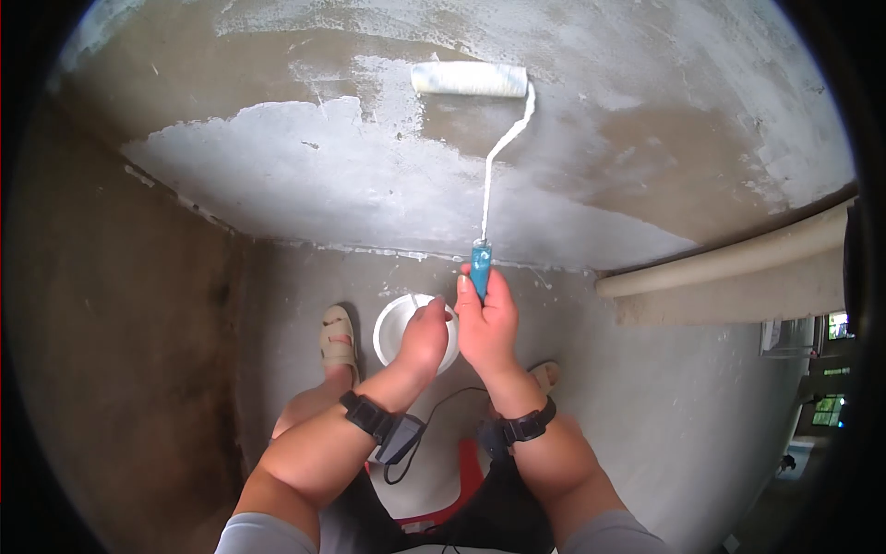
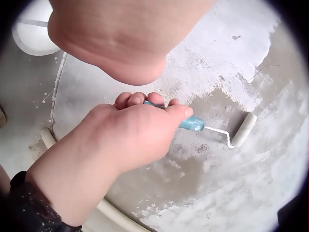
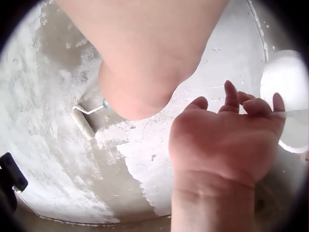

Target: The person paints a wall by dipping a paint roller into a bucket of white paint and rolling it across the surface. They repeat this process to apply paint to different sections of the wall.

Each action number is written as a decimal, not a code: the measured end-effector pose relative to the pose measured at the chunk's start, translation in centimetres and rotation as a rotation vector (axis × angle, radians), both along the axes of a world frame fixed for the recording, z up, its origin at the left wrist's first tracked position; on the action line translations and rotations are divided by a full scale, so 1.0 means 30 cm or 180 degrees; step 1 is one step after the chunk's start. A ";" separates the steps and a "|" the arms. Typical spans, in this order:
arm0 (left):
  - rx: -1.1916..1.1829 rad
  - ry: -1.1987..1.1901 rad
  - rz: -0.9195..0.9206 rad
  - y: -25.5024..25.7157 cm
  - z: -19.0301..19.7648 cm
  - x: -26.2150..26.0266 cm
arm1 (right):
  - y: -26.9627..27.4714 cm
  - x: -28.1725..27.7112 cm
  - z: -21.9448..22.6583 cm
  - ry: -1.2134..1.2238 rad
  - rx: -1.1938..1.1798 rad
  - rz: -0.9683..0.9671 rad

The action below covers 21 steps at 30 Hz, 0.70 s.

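A paint roller [image 1: 480, 166] is the thing in hand, held out from the body toward a grey concrete wall [image 1: 646, 148]. Nearest the viewer, two bare forearms with black wrist straps reach forward over a red stool [image 1: 466, 475] and sandalled feet on the concrete floor [image 1: 664, 397]. The right hand [image 1: 487, 325] has its fingers curled round the roller's blue handle, thumb up along it. The left hand [image 1: 425, 337] sits just beside it, fingers loosely bent and holding nothing, above a white bucket [image 1: 392, 323] on the floor. From the handle a thin paint-coated wire arm rises to the white roller sleeve, which lies flat against the wall near the top of the head view. A wet white painted patch spreads left and below the sleeve, ragged-edged; bare grey wall lies open to the right. A pale pipe [image 1: 738, 263] runs along the floor at the right.
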<state>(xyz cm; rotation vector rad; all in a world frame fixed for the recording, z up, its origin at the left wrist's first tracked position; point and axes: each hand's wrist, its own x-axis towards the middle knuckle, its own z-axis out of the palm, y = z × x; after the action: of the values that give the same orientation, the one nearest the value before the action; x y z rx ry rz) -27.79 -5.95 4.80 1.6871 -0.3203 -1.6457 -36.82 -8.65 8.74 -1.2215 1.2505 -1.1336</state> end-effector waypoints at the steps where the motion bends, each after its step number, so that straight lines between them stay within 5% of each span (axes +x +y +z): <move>1: 0.0022 0.0029 -0.0012 -0.007 -0.004 0.001 | -0.015 0.012 0.030 -0.0123 -0.0109 -0.0065; 9: -0.0291 0.0337 0.0132 -0.024 -0.052 0.039 | -0.041 0.057 -0.071 -0.0213 -0.0076 -0.0060; 11: 0.0152 -0.0160 -0.0109 -0.027 -0.026 0.072 | -0.025 0.023 -0.097 0.0089 0.0302 0.0095; 21: 0.0304 -0.0278 -0.0199 0.016 -0.074 0.084 | 0.075 -0.227 -0.147 0.1239 0.0831 0.0191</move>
<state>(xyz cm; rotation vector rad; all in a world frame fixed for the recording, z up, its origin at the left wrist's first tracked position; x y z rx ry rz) -25.27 -5.47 2.59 1.8408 -0.3449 -1.6585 -43.64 -6.40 4.33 -1.3055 1.5848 -0.6788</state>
